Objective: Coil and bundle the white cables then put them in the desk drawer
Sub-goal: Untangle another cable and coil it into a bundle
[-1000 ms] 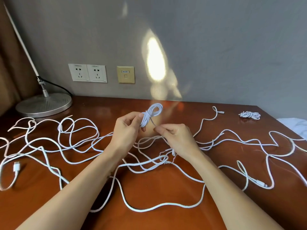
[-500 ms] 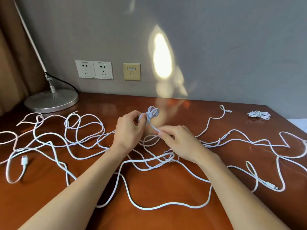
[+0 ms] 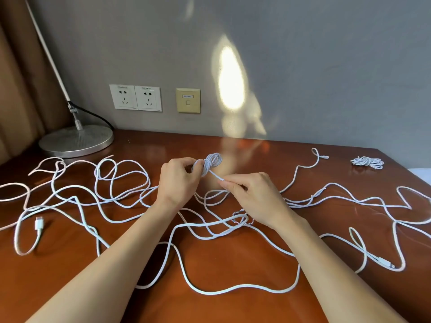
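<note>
Left grip pinches coil, tilted up-right; right grip, strand.

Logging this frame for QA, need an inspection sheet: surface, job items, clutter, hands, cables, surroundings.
Surface: glossy wooden desk, light patch reflected near the wall.
Job's things: small coil held above the desk; finished bundle lying far right; no drawer seen.
Clutter: lamp base at far left.
Grippers: left hand grips the coil; right hand pinches the strand leading into it.
Cables: loose white cables sprawl across the desk; connector lies near left.
Surroundings: grey wall, two sockets, data port, curtain at left.
</note>
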`<act>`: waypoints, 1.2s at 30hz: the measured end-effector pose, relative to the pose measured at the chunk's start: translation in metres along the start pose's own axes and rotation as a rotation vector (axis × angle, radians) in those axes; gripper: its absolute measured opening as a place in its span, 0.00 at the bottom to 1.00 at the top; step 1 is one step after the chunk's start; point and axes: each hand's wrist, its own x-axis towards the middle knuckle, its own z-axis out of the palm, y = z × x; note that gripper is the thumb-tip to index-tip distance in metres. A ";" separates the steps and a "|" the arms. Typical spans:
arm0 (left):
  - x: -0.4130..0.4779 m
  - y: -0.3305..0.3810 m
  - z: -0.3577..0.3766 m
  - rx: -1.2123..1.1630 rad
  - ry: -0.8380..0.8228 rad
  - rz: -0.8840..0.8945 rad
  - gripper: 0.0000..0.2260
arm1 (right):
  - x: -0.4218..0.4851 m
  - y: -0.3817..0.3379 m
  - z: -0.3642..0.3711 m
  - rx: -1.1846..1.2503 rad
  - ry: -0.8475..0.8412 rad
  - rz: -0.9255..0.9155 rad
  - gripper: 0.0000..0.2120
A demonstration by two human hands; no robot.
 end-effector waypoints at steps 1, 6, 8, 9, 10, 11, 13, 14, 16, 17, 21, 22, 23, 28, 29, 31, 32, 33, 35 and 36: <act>-0.001 0.000 0.001 0.008 -0.007 0.002 0.11 | -0.001 -0.001 0.000 0.019 -0.001 0.017 0.11; -0.006 -0.001 0.000 0.073 -0.097 0.114 0.11 | -0.001 0.006 0.000 -0.001 0.037 -0.011 0.12; -0.005 -0.001 -0.001 0.146 -0.110 0.214 0.11 | 0.001 0.011 -0.001 -0.032 0.105 -0.055 0.12; -0.006 -0.001 -0.001 0.179 -0.122 0.267 0.11 | 0.002 0.013 -0.001 -0.059 0.154 -0.086 0.11; -0.006 0.000 0.000 0.196 -0.146 0.323 0.11 | 0.003 0.016 -0.001 -0.084 0.207 -0.118 0.10; -0.008 0.001 0.002 0.198 -0.178 0.372 0.12 | 0.004 0.018 -0.001 -0.107 0.257 -0.143 0.08; -0.012 0.004 0.005 0.188 -0.241 0.432 0.13 | 0.006 0.021 -0.001 -0.160 0.342 -0.165 0.06; -0.013 0.005 0.006 0.181 -0.259 0.450 0.13 | 0.007 0.021 -0.002 -0.169 0.374 -0.156 0.05; -0.013 0.007 0.006 0.153 -0.276 0.473 0.12 | 0.009 0.022 -0.004 -0.107 0.416 -0.109 0.05; -0.012 0.008 0.006 0.136 -0.284 0.477 0.13 | 0.009 0.021 -0.005 -0.042 0.423 -0.075 0.05; -0.015 0.010 0.006 0.105 -0.339 0.498 0.13 | 0.007 0.016 -0.008 0.166 0.389 0.094 0.05; -0.015 0.010 0.007 0.108 -0.351 0.504 0.13 | 0.007 0.016 -0.008 0.179 0.378 0.128 0.05; -0.015 0.010 0.007 0.108 -0.358 0.508 0.13 | 0.007 0.016 -0.007 0.188 0.372 0.153 0.05; -0.018 0.014 0.006 0.133 -0.359 0.541 0.15 | 0.008 0.016 -0.007 0.213 0.406 0.191 0.05; -0.019 0.016 0.005 0.166 -0.358 0.550 0.16 | 0.008 0.016 -0.006 0.217 0.416 0.194 0.04; -0.021 0.018 0.005 0.208 -0.365 0.543 0.19 | 0.007 0.016 -0.003 0.231 0.434 0.204 0.04; -0.021 0.019 0.005 0.215 -0.372 0.535 0.21 | 0.007 0.015 -0.003 0.243 0.442 0.211 0.04; -0.022 0.019 0.005 0.218 -0.376 0.529 0.22 | 0.007 0.015 -0.002 0.258 0.449 0.219 0.04; -0.021 0.016 0.007 0.194 -0.367 0.520 0.21 | 0.008 0.015 -0.001 0.283 0.457 0.233 0.04; -0.020 0.014 0.008 0.162 -0.359 0.510 0.19 | 0.008 0.015 -0.001 0.289 0.456 0.238 0.04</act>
